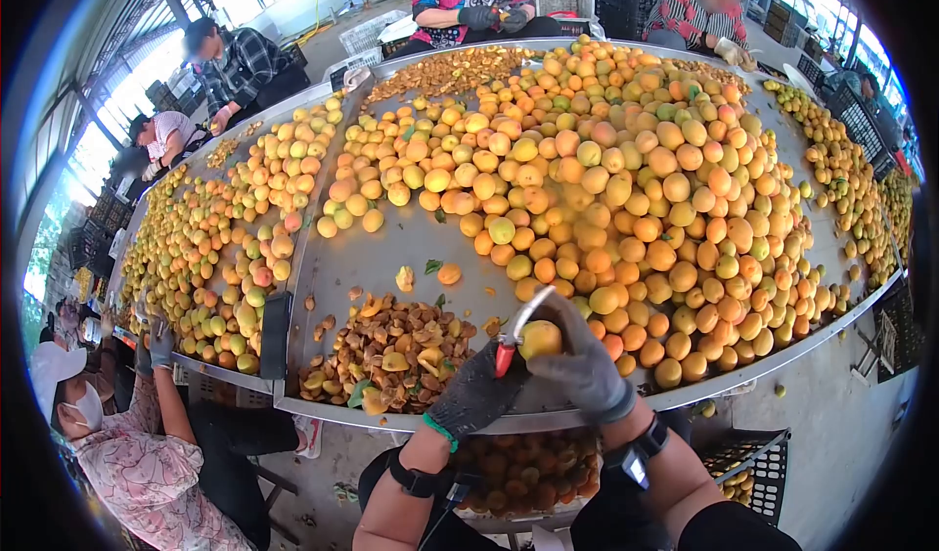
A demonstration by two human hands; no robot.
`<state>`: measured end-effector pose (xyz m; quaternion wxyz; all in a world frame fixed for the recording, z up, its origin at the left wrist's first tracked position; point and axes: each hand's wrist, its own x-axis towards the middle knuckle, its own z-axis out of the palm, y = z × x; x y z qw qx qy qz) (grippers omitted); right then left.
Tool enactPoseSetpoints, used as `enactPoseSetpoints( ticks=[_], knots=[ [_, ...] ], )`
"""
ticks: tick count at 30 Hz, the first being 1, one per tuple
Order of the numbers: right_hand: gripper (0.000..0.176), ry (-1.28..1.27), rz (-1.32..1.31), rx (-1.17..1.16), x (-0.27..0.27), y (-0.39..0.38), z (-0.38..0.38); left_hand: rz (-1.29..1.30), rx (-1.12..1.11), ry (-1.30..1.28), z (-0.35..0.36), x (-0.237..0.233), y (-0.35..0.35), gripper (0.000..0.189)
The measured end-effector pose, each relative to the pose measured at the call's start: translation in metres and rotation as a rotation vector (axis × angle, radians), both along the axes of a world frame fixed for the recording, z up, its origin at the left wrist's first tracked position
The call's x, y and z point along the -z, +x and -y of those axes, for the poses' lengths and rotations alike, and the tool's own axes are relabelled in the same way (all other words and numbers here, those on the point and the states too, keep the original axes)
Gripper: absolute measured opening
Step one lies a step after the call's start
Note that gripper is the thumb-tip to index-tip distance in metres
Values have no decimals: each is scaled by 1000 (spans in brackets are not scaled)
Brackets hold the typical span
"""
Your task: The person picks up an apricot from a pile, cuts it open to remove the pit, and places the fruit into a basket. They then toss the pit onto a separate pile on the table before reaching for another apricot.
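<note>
My left hand (474, 393), in a dark grey glove with a green cuff, is closed on a small knife (505, 357) with a red handle. Its pale curved blade points up and to the right, beside the apricot. In my right hand (595, 377), also gloved in grey, a yellow apricot (540, 339) is gripped between the fingers and thumb. Both hands meet above the near edge of the metal table (381, 251). To the left of my left hand lies a heap of brown and yellow apricot pieces (391, 351). Whole apricots (636, 199) are piled beyond and right of my hands.
A raised divider (328, 165) splits the table, with more apricots (210, 238) on its left. Below the near edge sits a container of apricots (528, 473); a black crate (763, 458) stands lower right. Several people work around the table, one close at left (147, 453).
</note>
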<state>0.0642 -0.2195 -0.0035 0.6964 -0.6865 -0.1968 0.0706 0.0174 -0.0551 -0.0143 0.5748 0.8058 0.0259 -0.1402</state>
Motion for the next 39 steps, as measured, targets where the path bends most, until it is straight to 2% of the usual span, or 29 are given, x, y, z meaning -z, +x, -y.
enactPoseSetpoints(
  ticks=[1, 2, 3, 4, 6, 7, 9, 11, 12, 13, 14, 15, 17, 19, 20, 21, 23, 24, 25, 27, 30, 31, 33, 39],
  knots=[
    [48, 234, -441, -189, -5, 2, 6, -3, 0, 0, -2, 6, 0, 29],
    [42, 101, -470, -257, 19, 9, 11, 66, 45, 129, -4, 16, 2, 33],
    [42, 100, -471, -254, 18, 8, 11, 137, 92, 258, -3, 16, 4, 37],
    [41, 75, -444, -253, 17, 7, 11, 138, 94, 257, -3, 11, 3, 37],
    [40, 50, -413, -250, 13, 8, 8, -32, 20, 361, 2, -14, 2, 44],
    [42, 77, -360, -268, 11, 7, 7, -32, 21, 360, 1, -11, 1, 44],
    [45, 105, -313, -289, 13, 7, 5, 169, -24, 146, -4, -2, -2, 46],
    [43, -129, 218, -119, 21, 9, 5, 213, -32, 96, -3, 4, 0, 43],
    [43, -131, 222, -120, 21, 10, 4, 263, -37, 44, -2, 2, 1, 40],
    [41, -74, 109, -16, 20, 13, 4, 270, -35, 41, -4, -3, 1, 40],
    [39, -17, -4, 91, 19, 14, 6, 78, -184, -259, -10, -11, -1, 39],
    [39, -20, -1, 98, 17, 17, 9, -124, -328, -558, -15, -19, -2, 38],
    [44, 466, -316, 28, 15, 22, 16, -94, -344, -617, -20, -22, -3, 42],
    [50, 561, -349, -57, 16, 21, 16, 250, -235, -195, -19, -12, -5, 51],
    [52, 577, -366, -140, 13, 19, 15, 158, -199, -246, -18, -6, -5, 60],
    [53, 591, -386, -224, 11, 17, 13, 157, -205, -250, -14, -10, -7, 60],
    [58, 571, -362, -237, 10, 15, 11, 342, -73, 57, -6, -23, -13, 62],
    [59, 563, -371, -263, 10, 16, 12, 444, -30, 136, -8, -21, -12, 56],
    [61, 554, -379, -289, 10, 17, 13, 443, -29, 135, -10, -18, -13, 56],
    [62, 548, -358, -290, 11, 19, 15, 278, -65, 208, -14, -13, -16, 44],
    [64, 544, -330, -283, 11, 18, 14, 187, -83, 137, -14, -21, -19, 34],
    [64, 547, -322, -272, 9, 17, 13, 186, -82, 137, -13, -21, -20, 34],
    [63, 557, -327, -258, 8, 15, 13, 367, -57, 238, -10, -19, -21, 32],
    [58, 519, -266, -285, 1, 13, 17, 404, -82, 422, -2, 4, -22, 33]
  ],
)
